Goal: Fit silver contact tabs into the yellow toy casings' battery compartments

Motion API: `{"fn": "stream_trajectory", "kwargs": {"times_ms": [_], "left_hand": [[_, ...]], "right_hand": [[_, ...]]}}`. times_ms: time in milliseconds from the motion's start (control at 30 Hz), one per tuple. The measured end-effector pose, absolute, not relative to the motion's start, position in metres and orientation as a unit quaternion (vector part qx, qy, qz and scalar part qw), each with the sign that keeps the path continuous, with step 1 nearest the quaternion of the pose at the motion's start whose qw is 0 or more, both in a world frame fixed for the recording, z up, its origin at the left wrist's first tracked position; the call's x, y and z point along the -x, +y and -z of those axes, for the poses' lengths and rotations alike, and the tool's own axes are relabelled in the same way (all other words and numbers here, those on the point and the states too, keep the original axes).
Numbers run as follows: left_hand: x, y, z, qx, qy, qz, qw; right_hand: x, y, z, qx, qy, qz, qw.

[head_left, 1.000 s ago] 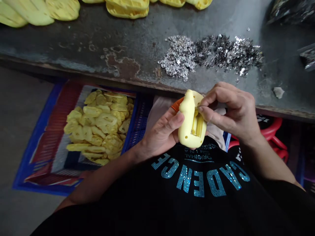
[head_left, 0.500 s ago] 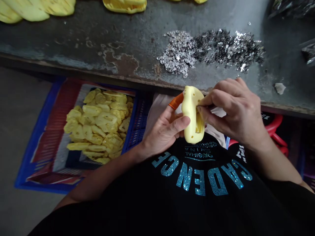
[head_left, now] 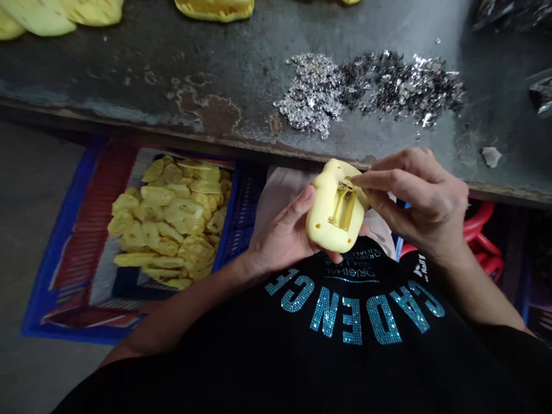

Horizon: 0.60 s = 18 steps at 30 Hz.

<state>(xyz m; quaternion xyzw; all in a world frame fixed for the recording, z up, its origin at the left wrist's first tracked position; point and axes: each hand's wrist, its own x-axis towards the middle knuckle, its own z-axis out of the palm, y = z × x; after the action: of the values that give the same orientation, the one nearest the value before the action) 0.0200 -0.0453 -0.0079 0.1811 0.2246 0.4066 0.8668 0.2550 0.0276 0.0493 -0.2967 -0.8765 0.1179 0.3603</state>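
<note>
A pale yellow plastic shell (head_left: 323,201) with screw holes is gripped in my left hand (head_left: 284,233), thumb on its left edge and fingers beneath. Its open battery compartment (head_left: 345,213) faces up, and small metal contacts (head_left: 345,188) show at its top and lower ends. The fingertips of my right hand (head_left: 420,198) are pinched together at the compartment's upper right edge; whatever they hold is hidden. Beyond the shell, on the bench, lie a pile of bright silver metal pieces (head_left: 313,95) and a darker pile of metal pieces (head_left: 405,86).
The metal bench (head_left: 142,75) runs across the front, its edge just past my hands. More yellow shells (head_left: 215,8) lie at its back. Below left stands a blue crate (head_left: 64,247) holding many yellow plastic parts (head_left: 172,218). A whitish lump (head_left: 490,156) sits near the edge.
My left hand has turned the shell from a tilted side view so its compartment faces up, and lowered it slightly. The right hand has shifted slightly right, still pinched at the compartment's edge.
</note>
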Motion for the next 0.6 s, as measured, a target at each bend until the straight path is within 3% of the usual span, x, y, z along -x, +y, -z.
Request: {"fn": "stream_trajectory", "kwargs": {"times_ms": [200,433,600], "left_hand": [[-0.024,-0.045,0.006,-0.170,0.222,-0.408,0.869],[-0.027,-0.048,0.002,-0.193,0.254,-0.432,0.844],[-0.031,-0.048,-0.003,-0.216,0.268,-0.449,0.824]], "right_hand": [[-0.257,0.027,-0.040,0.254,-0.892,-0.090,0.362],[-0.258,0.032,-0.040,0.282,-0.826,-0.279,0.400],[-0.256,0.034,-0.041,0.314,-0.810,-0.308,0.387]]}}
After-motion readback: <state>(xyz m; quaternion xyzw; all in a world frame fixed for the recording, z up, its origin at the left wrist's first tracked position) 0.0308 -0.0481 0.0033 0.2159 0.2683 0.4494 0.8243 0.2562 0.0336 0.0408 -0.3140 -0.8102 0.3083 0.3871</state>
